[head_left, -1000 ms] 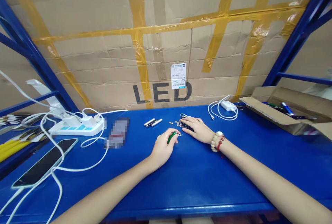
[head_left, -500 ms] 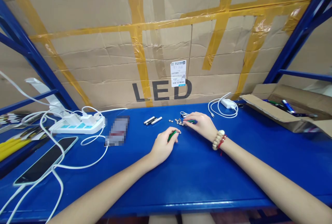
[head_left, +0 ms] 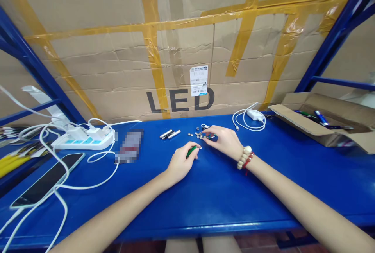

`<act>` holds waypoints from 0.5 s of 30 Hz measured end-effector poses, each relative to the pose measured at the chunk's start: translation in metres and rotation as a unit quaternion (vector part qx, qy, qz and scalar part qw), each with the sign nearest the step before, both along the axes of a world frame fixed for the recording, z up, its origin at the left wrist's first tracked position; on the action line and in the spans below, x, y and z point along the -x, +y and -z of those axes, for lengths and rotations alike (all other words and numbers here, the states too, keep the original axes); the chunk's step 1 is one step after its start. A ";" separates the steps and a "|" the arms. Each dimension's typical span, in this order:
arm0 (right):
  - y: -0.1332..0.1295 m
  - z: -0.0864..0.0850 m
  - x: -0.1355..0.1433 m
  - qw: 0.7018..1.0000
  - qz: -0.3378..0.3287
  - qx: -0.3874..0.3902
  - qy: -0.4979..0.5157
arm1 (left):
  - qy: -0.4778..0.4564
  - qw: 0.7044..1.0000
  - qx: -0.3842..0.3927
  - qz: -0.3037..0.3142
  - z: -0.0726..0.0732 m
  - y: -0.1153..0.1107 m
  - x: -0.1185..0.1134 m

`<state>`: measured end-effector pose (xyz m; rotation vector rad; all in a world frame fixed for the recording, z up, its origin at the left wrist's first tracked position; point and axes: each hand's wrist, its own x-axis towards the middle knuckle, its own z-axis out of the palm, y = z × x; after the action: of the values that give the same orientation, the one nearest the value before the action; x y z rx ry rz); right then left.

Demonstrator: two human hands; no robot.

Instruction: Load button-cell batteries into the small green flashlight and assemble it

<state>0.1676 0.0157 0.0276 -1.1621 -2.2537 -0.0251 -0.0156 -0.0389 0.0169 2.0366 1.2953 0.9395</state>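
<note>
My left hand (head_left: 180, 164) is closed around a small green metal tube (head_left: 191, 151), whose end points right, just above the table. My right hand (head_left: 225, 142) reaches over a small pile of coin-like silver button cells (head_left: 197, 134), its thumb and fingertips down at the pile's right side. A second green piece (head_left: 215, 138) shows under those fingers, held in the hand. Whether the fingertips also pinch a cell is too small to tell. Several silver tubes (head_left: 170, 134) lie left of the cells. A thin white cord loop (head_left: 205, 126) lies behind the pile.
On the left are a power strip (head_left: 84, 142) with white cables, a phone (head_left: 48, 180) and a blurred-out flat item (head_left: 130, 146). A white adapter (head_left: 256, 115) with coiled cable sits back right, beside an open carton (head_left: 307, 128) of pens or tubes. Cardboard (head_left: 117, 65) stands behind the blue table (head_left: 216, 202).
My right hand has moved slightly left and its fingertips have come down among the button cells. My left hand keeps its hold on the green tube. The whole view has shifted a little.
</note>
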 end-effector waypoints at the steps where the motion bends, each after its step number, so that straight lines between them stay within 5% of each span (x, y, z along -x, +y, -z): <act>1: 0.001 0.000 -0.001 1.000 0.006 0.000 -0.009 | 0.000 1.000 0.001 0.001 0.000 0.000 0.000; 15: 0.019 0.024 0.005 0.994 -0.043 0.075 -0.071 | 0.013 1.000 -0.018 0.013 0.003 0.002 0.000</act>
<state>0.1631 0.0343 0.0037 -1.1724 -2.4645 0.1008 -0.0159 -0.0373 0.0138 2.0951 1.2706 0.9348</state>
